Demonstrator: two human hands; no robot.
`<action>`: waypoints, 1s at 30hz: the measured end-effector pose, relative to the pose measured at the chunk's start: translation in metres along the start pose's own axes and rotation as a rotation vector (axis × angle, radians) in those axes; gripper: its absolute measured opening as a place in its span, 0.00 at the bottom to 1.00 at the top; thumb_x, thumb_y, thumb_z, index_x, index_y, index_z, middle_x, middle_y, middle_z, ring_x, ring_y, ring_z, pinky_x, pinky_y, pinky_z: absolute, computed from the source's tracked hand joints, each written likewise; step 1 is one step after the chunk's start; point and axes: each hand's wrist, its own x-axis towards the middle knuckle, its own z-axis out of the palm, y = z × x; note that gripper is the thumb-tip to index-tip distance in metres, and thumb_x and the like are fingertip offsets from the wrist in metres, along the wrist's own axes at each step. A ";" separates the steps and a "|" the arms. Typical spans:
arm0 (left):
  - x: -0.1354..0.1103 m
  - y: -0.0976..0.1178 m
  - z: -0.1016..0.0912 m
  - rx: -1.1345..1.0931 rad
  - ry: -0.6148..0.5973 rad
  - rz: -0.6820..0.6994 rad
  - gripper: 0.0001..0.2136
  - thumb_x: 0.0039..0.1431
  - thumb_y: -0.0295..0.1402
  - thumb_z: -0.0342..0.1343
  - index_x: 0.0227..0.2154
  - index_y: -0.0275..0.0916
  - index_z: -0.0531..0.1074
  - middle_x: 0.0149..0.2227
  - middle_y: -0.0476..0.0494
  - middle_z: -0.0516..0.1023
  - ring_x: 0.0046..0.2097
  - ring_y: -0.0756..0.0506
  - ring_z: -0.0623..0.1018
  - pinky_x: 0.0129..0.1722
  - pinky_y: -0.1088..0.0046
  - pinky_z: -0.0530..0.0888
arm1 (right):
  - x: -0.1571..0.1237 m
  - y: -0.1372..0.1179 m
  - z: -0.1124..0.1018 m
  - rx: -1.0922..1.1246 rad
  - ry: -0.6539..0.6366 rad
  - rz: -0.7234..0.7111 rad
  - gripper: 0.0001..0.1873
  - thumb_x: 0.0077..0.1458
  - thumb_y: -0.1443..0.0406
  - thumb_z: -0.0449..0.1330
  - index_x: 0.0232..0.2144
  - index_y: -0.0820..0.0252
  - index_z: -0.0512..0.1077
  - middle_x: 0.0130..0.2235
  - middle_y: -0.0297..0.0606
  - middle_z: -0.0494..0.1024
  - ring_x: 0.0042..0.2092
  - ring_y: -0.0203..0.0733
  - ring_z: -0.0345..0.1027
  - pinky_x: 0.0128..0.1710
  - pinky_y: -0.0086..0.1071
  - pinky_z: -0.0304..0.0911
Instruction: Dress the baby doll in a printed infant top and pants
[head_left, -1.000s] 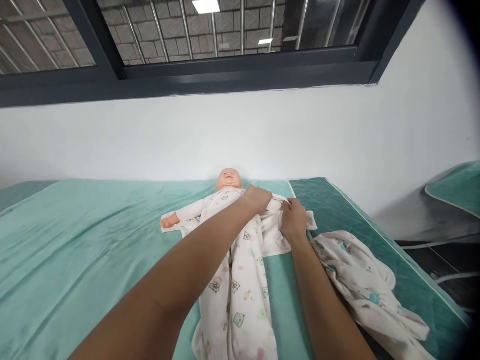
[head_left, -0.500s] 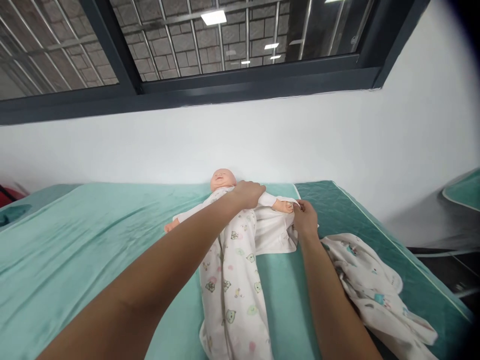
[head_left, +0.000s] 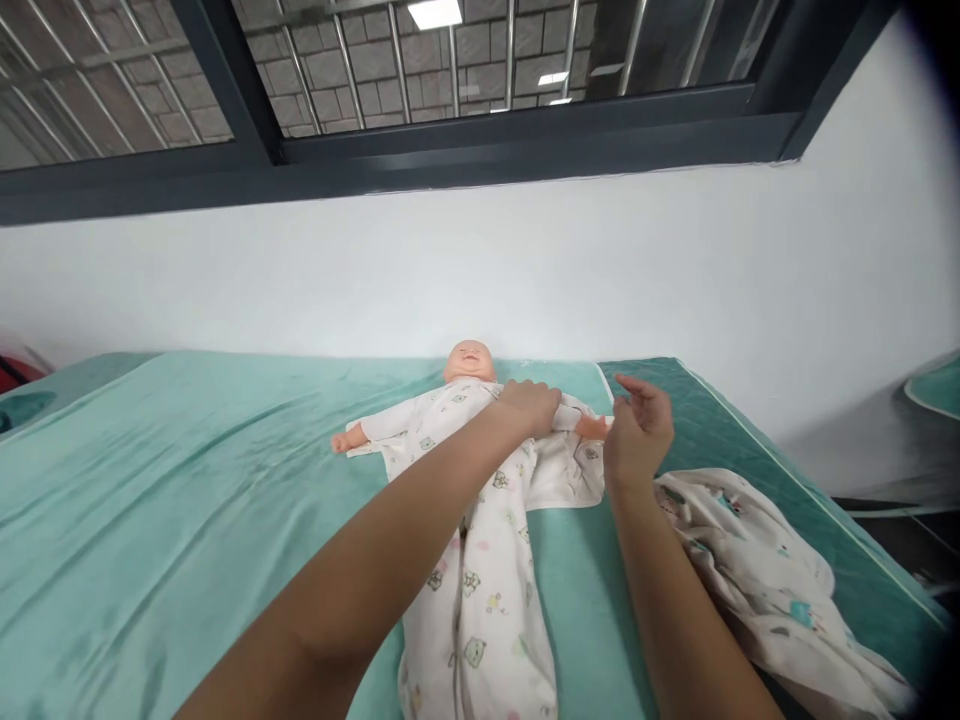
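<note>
A baby doll [head_left: 469, 362] lies on its back on a green-covered bed, arms spread to both sides. It wears white printed baby clothes [head_left: 487, 600] with small bears and coloured spots. My left hand [head_left: 531, 405] is closed around the sleeve at the doll's upper arm on the right side. Beside that arm's bare doll hand [head_left: 592, 427] is my right hand [head_left: 641, 430], with fingers raised and apart; whether it touches the doll's hand I cannot tell. A loose white cloth flap [head_left: 566, 480] lies spread below this arm. The opposite sleeve [head_left: 390, 420] ends at the doll's other bare hand.
A crumpled white printed cloth [head_left: 772, 570] lies right of my right forearm, on the darker green strip [head_left: 690, 430] of the bed. Behind the bed stands a white wall [head_left: 300, 290] under a dark window frame [head_left: 510, 150]. A red object [head_left: 19, 372] shows at far left.
My right hand has let go of the white fabric by the doll's hand and its fingers have spread upward. My left hand stays on the sleeve. The view has shifted slightly.
</note>
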 end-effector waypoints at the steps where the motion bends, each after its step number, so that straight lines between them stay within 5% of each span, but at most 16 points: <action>1: -0.009 0.000 0.000 -0.028 0.032 0.004 0.17 0.58 0.38 0.53 0.50 0.40 0.69 0.51 0.37 0.76 0.51 0.37 0.76 0.48 0.59 0.73 | -0.006 -0.004 0.004 0.013 -0.088 -0.002 0.15 0.55 0.64 0.54 0.45 0.59 0.70 0.50 0.43 0.75 0.54 0.44 0.69 0.60 0.45 0.60; 2: -0.022 -0.002 0.001 -0.063 0.080 0.008 0.17 0.60 0.38 0.51 0.51 0.42 0.68 0.53 0.39 0.75 0.52 0.38 0.76 0.48 0.61 0.73 | -0.012 -0.008 0.008 0.041 -0.180 0.015 0.15 0.56 0.63 0.56 0.46 0.59 0.70 0.50 0.43 0.75 0.54 0.44 0.69 0.59 0.45 0.61; 5: -0.069 -0.020 0.011 -0.305 0.508 -0.051 0.15 0.65 0.35 0.45 0.51 0.45 0.70 0.52 0.45 0.76 0.53 0.43 0.75 0.51 0.64 0.71 | -0.031 -0.015 0.020 0.127 -0.456 0.118 0.16 0.59 0.59 0.57 0.48 0.56 0.69 0.53 0.42 0.74 0.56 0.45 0.67 0.59 0.45 0.62; 8: -0.110 -0.051 0.037 -0.605 0.755 -0.224 0.13 0.66 0.36 0.46 0.47 0.45 0.72 0.51 0.46 0.77 0.55 0.44 0.73 0.57 0.65 0.69 | -0.048 -0.022 0.031 0.105 -0.745 0.193 0.20 0.61 0.54 0.57 0.53 0.51 0.68 0.59 0.38 0.70 0.62 0.44 0.61 0.65 0.44 0.54; 11: -0.128 -0.076 0.066 -0.908 0.793 -0.278 0.15 0.66 0.38 0.48 0.51 0.45 0.70 0.57 0.46 0.72 0.59 0.45 0.70 0.61 0.66 0.67 | -0.058 -0.029 0.039 0.043 -0.933 0.180 0.24 0.61 0.52 0.56 0.58 0.48 0.66 0.64 0.33 0.64 0.66 0.43 0.53 0.69 0.42 0.46; 14: -0.126 -0.086 0.080 -1.033 0.770 -0.303 0.17 0.66 0.42 0.48 0.55 0.46 0.68 0.61 0.46 0.69 0.62 0.45 0.68 0.63 0.66 0.64 | -0.060 -0.032 0.041 0.025 -0.955 0.205 0.26 0.62 0.50 0.55 0.60 0.46 0.64 0.66 0.31 0.62 0.67 0.43 0.51 0.69 0.42 0.44; 22: -0.119 -0.084 0.078 -1.062 0.736 -0.327 0.18 0.64 0.42 0.51 0.55 0.46 0.69 0.61 0.46 0.68 0.62 0.44 0.67 0.64 0.65 0.62 | -0.060 -0.032 0.039 -0.041 -1.005 0.263 0.31 0.60 0.50 0.57 0.63 0.46 0.59 0.68 0.31 0.56 0.69 0.44 0.46 0.70 0.43 0.41; 30: -0.123 -0.077 0.079 -0.875 0.907 -0.157 0.06 0.63 0.36 0.53 0.38 0.42 0.72 0.44 0.46 0.76 0.50 0.46 0.73 0.54 0.67 0.68 | -0.058 -0.036 0.038 -0.048 -1.003 0.244 0.34 0.56 0.53 0.63 0.63 0.45 0.59 0.67 0.33 0.59 0.67 0.46 0.50 0.68 0.43 0.45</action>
